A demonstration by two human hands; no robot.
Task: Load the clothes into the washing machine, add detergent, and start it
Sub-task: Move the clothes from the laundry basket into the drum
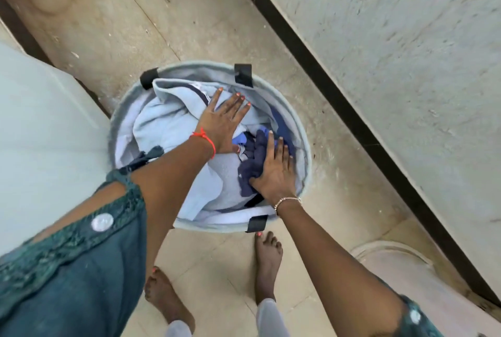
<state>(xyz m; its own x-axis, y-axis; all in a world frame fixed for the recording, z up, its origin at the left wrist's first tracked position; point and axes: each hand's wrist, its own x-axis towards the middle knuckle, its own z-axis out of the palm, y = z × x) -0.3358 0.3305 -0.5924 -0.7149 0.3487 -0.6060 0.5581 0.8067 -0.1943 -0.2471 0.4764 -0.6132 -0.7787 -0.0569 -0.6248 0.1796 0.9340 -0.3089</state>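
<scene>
A round grey fabric laundry basket with black handle tabs stands on the floor in front of my bare feet. It is full of clothes: a pale blue garment on the left and a dark navy garment on the right. My left hand lies flat on the pale blue garment, fingers spread. My right hand rests on the navy garment, fingers extended, thumb pressed into the cloth. Neither hand visibly grips anything. A white appliance, likely the washing machine, fills the left edge.
The floor is beige tile. A wall with a dark skirting strip runs diagonally on the right. A pale round object sits on the floor at lower right. My feet stand just behind the basket.
</scene>
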